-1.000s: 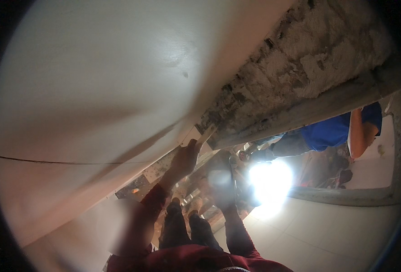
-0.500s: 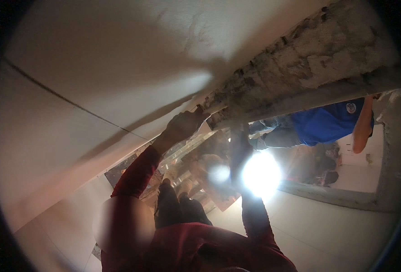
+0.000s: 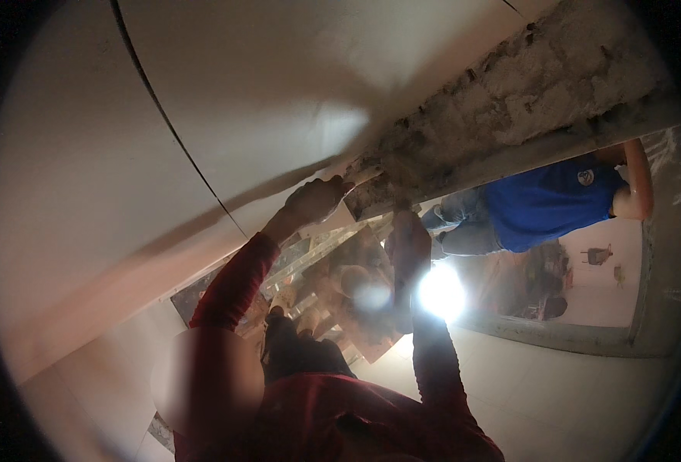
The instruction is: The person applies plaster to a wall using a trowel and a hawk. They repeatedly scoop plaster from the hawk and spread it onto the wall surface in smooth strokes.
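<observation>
My left hand [image 3: 315, 203] is raised to the left end of a rough strip of bare masonry [image 3: 510, 115], below the smooth white surface. Its fingers are curled closed beside the strip's edge, and what they hold is too dark to make out. To its right, my right hand [image 3: 411, 240] is up under the same strip, fingers closed round the lower end of a blurred tool [image 3: 402, 181]. The tool's upper part lies against the rough masonry, its kind unclear. Both forearms wear dark red sleeves.
A bright lamp glare [image 3: 440, 292] sits beside my right forearm. At right stands a person in a blue shirt [image 3: 552, 202], near a framed opening [image 3: 602, 335]. Boards and a wooden platform [image 3: 356, 269] lie below my hands. A dark cable or line [image 3: 160, 100] crosses the white surface.
The view has shifted slightly. My right hand and its tool have moved up against the masonry, and the person in blue has raised an arm. My left hand stays at the strip's end.
</observation>
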Available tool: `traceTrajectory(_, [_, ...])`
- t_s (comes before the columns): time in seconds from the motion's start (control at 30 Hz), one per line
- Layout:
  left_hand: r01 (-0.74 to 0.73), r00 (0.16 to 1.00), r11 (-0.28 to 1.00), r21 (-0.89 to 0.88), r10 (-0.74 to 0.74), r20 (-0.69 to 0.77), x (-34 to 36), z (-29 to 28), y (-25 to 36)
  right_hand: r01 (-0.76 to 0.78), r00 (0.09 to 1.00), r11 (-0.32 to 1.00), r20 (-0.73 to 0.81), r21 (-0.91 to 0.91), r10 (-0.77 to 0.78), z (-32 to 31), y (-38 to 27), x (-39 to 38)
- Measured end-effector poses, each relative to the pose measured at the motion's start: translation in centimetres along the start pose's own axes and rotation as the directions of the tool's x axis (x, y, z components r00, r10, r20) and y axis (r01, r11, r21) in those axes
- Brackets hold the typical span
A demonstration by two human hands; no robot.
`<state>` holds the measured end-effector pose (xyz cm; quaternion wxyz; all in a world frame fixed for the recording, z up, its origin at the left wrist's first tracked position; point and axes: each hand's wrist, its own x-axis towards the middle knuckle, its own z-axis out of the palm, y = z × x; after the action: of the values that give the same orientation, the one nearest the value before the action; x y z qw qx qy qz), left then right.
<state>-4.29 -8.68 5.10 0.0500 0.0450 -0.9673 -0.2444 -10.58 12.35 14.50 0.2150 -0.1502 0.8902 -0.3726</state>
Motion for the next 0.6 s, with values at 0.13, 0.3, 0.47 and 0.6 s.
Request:
traceTrajectory(0.13, [-0.003,1.000,1.000,0.018,0.003,0.006,0.1,-0.6,0.2,0.207,0.964,0.975,-0.154,-0.080,-0.217,0.7,-1.3,-0.6])
traceTrajectory(0.3, [-0.041,0.997,0.999,0.021,0.042,-0.059,-0.2,-0.7,0.2,0.209,0.977,0.976,-0.015,-0.053,-0.210,0.1,1.1,1.6])
traceTrajectory(0.47, [-0.042,0.998,0.999,0.034,0.044,-0.051,-0.3,-0.7,0.4,0.408,0.894,0.894,-0.117,-0.185,-0.433,0.7,-0.6,1.0])
traceTrajectory(0.6, [0.009,1.000,0.999,-0.040,-0.009,-0.003,-0.2,-1.0,0.3,0.280,0.960,0.915,0.088,-0.291,-0.266,-0.6,-1.2,1.7])
